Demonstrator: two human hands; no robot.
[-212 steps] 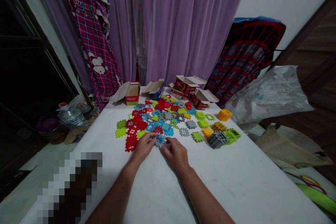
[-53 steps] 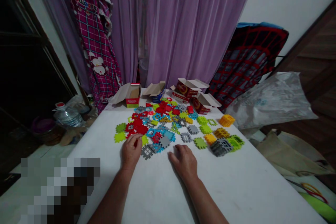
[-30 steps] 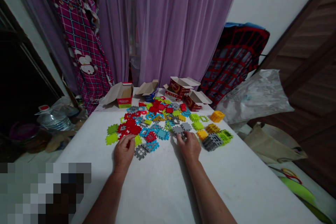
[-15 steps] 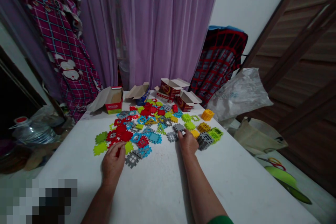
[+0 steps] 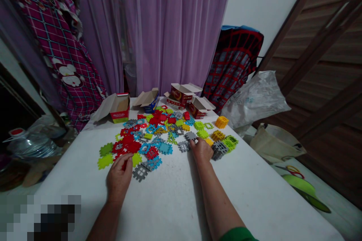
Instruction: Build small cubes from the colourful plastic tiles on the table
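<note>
A spread of flat, toothed plastic tiles (image 5: 158,135) in red, blue, green, grey and yellow lies on the white table (image 5: 175,203). My left hand (image 5: 118,177) rests at the near left of the spread, fingers curled over a red tile (image 5: 125,164), beside a grey tile (image 5: 140,172). My right hand (image 5: 201,149) reaches further in, fingertips on a grey tile (image 5: 190,136) and next to another grey tile (image 5: 183,145). A grey cube (image 5: 218,150) built from tiles stands just right of that hand, with green (image 5: 231,142) and yellow (image 5: 217,135) cubes behind it.
Several opened cardboard boxes (image 5: 182,96) stand at the table's far edge before a purple curtain. An orange cube (image 5: 221,121) sits at the far right. A plastic bag (image 5: 256,99) and a cloth bag (image 5: 275,145) lie beyond the right edge; a water bottle (image 5: 31,144) stands left.
My right hand moved from the near edge of the tiles forward and right to the grey tiles by the cubes. The left hand stayed by the red tile. The view swung right.
</note>
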